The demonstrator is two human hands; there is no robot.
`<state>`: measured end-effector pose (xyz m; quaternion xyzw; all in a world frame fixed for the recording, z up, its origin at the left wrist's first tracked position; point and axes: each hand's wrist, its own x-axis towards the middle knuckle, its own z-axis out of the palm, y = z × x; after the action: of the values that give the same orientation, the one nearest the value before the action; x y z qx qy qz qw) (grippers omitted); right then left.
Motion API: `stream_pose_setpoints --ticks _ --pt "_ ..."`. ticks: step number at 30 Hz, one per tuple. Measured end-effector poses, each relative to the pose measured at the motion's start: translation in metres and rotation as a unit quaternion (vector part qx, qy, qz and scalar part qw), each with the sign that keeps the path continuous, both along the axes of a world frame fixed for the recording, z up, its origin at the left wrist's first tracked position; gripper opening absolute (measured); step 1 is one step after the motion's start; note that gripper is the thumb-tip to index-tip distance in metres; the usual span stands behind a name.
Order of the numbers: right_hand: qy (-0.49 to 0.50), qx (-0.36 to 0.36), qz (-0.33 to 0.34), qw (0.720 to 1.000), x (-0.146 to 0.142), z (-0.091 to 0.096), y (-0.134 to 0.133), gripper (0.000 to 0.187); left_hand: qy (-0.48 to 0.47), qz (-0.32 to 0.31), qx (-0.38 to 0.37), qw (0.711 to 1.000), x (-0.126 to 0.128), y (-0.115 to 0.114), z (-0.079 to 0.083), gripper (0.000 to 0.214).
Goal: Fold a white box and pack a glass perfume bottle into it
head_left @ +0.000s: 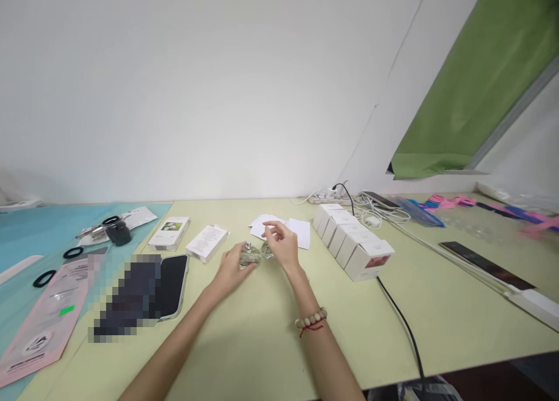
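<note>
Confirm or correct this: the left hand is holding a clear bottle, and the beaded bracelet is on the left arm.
Not quite: the beaded bracelet is on the right arm, as the head view shows, not the left. The rest stands: the left hand is holding a clear bottle.

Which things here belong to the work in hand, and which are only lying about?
Probably in use:
clear object, held by left hand
second clear object, near right hand

Probably lying about:
jar
black phone
white boxes
power strip
</note>
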<state>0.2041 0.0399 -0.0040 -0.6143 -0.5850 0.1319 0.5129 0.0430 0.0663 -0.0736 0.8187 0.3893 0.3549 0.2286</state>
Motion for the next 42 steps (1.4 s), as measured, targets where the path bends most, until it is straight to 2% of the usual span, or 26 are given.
stream_pose_setpoints --ticks 3,6,8,10,13,17,19,20,21,22,24,25,27,28,31,33,35,39,42 --pt "-0.021 -0.060 0.088 0.994 0.002 0.000 -0.005 0.033 0.023 0.039 0.003 0.999 0.005 -0.002 -0.006 0.038" --pt "-0.064 -0.120 0.116 0.984 0.001 0.000 -0.010 0.043 0.056 0.075 -0.008 0.996 -0.006 -0.007 -0.001 0.043" --pt "-0.092 -0.155 0.143 0.973 0.000 -0.003 -0.012 0.056 0.075 0.082 -0.005 0.994 -0.020 -0.006 0.004 0.063" --pt "-0.122 -0.185 0.171 0.960 -0.002 -0.008 -0.013 0.065 0.122 0.101 0.016 0.987 -0.036 0.001 0.006 0.094" --pt "-0.160 -0.202 0.186 0.948 -0.011 -0.014 -0.013 0.060 0.205 0.136 0.021 0.969 -0.060 0.015 0.003 0.107" --pt "-0.179 -0.174 0.187 0.950 -0.018 -0.010 -0.011 0.045 0.214 0.149 0.029 0.965 -0.068 0.022 -0.005 0.074" --pt "-0.150 -0.127 0.141 0.970 -0.008 -0.004 -0.009 0.038 0.203 0.118 0.038 0.971 -0.061 0.018 -0.006 0.061" --pt "-0.121 -0.097 0.086 0.984 0.001 -0.002 -0.007 0.036 0.197 0.100 0.044 0.974 -0.056 0.014 -0.006 0.058" --pt "-0.076 -0.061 -0.004 0.995 0.013 -0.002 -0.006 0.035 0.189 0.086 0.051 0.977 -0.052 0.010 -0.005 0.055" --pt "-0.037 -0.028 -0.097 0.994 0.028 -0.004 -0.005 0.036 0.181 0.079 0.059 0.979 -0.048 0.007 -0.004 0.054" --pt "-0.017 -0.026 -0.261 0.965 0.059 -0.014 -0.002 0.035 0.162 0.077 0.069 0.981 -0.042 0.001 -0.002 0.053" --pt "-0.024 -0.059 -0.290 0.955 0.075 -0.022 -0.001 0.038 0.152 0.077 0.069 0.983 -0.039 -0.001 -0.002 0.052" --pt "-0.037 -0.142 -0.280 0.949 0.099 -0.039 0.000 0.065 0.130 0.084 0.057 0.986 -0.035 -0.004 -0.001 0.050" --pt "-0.017 -0.180 -0.282 0.942 0.107 -0.047 0.001 0.070 0.120 0.092 0.048 0.987 -0.033 -0.005 0.000 0.047" --pt "0.006 -0.195 -0.300 0.934 0.118 -0.061 0.002 0.076 0.101 0.144 0.033 0.984 -0.023 -0.011 0.001 0.038" --pt "0.023 -0.185 -0.307 0.933 0.118 -0.062 0.001 0.077 0.091 0.179 0.030 0.979 -0.015 -0.019 0.002 0.035" --pt "0.050 -0.165 -0.309 0.935 0.118 -0.063 0.003 0.075 0.074 0.192 -0.003 0.979 -0.007 -0.029 0.004 0.041" --pt "0.145 -0.085 -0.282 0.945 0.119 -0.065 0.013 0.063 0.065 0.167 -0.104 0.978 0.001 -0.046 0.011 0.078" --pt "0.240 0.013 -0.254 0.937 0.118 -0.063 0.023 0.054 0.064 0.134 -0.162 0.976 -0.004 -0.046 0.015 0.103"
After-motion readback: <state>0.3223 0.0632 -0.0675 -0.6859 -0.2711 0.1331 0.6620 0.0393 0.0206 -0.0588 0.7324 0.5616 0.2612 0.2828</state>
